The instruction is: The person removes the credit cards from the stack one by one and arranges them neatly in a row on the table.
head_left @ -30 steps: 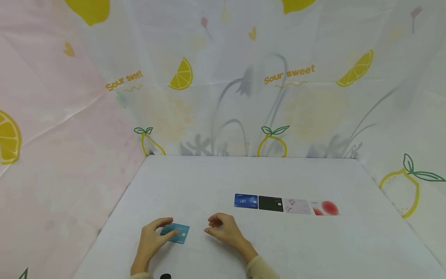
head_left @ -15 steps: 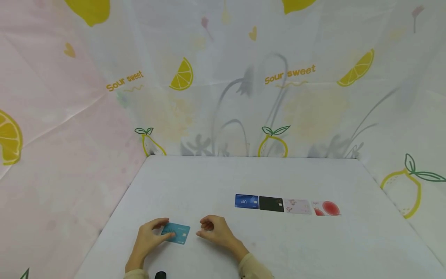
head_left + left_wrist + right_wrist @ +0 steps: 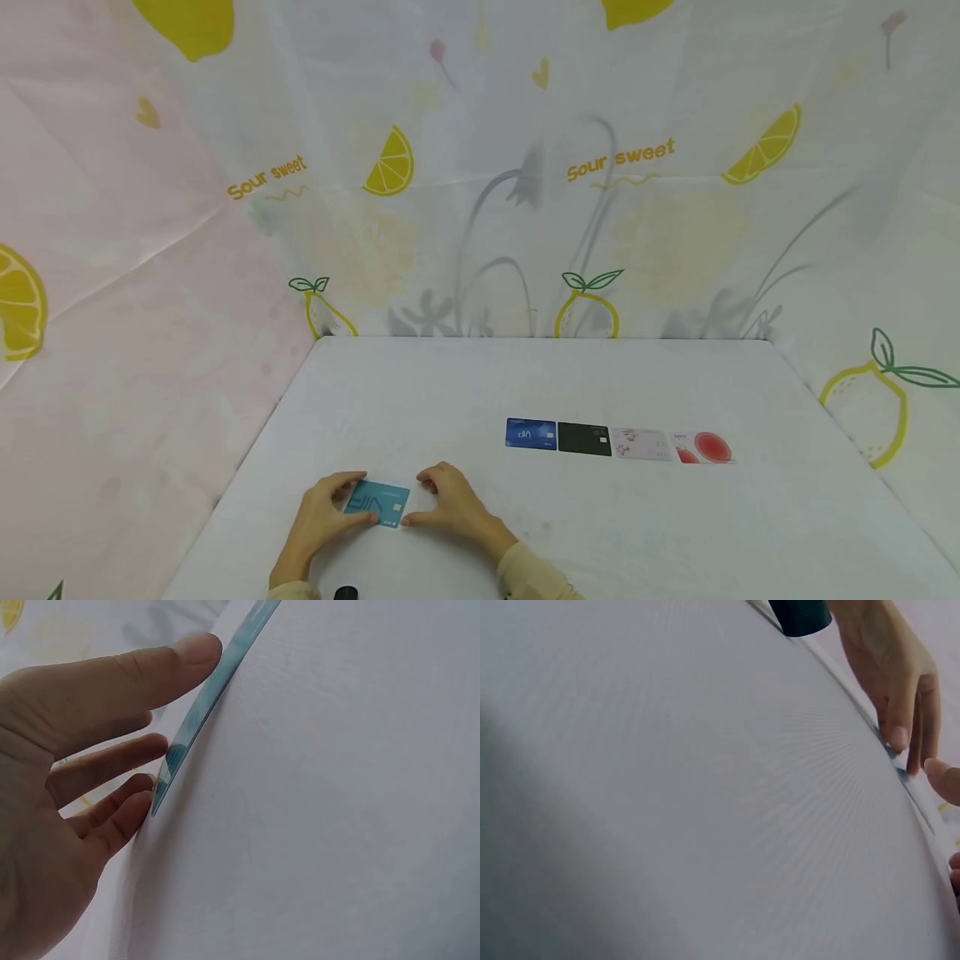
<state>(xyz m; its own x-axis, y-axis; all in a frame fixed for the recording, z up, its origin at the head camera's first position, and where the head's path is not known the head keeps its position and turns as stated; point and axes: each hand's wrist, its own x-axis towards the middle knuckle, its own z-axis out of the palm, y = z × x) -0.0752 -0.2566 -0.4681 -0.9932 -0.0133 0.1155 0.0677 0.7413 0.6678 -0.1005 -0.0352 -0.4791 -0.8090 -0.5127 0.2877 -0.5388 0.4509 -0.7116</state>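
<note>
A teal bank card (image 3: 382, 503) with a chip lies low over the white table in the head view. My left hand (image 3: 324, 517) holds it by its left part, thumb at the lower edge and index finger at the upper edge. In the left wrist view the teal card (image 3: 202, 705) shows nearly edge-on beside the thumb and fingers. My right hand (image 3: 453, 507) is at the card's right end, thumb and index finger spread apart, thumb tip close to the lower right corner. Whether it touches cannot be told. The right wrist view catches only its fingertips (image 3: 945, 780).
Farther back lies a row of cards: a blue card (image 3: 531, 434), a black card (image 3: 584, 439), a pale pink floral card (image 3: 641, 444) and a white card with a red circle (image 3: 702, 448). Lemon-printed cloth (image 3: 480, 208) surrounds the white table (image 3: 637, 533).
My right hand has moved left to the teal card's right end, its thumb and index finger parting. The left thumb has slid down to the card's lower edge. The row of cards stays put.
</note>
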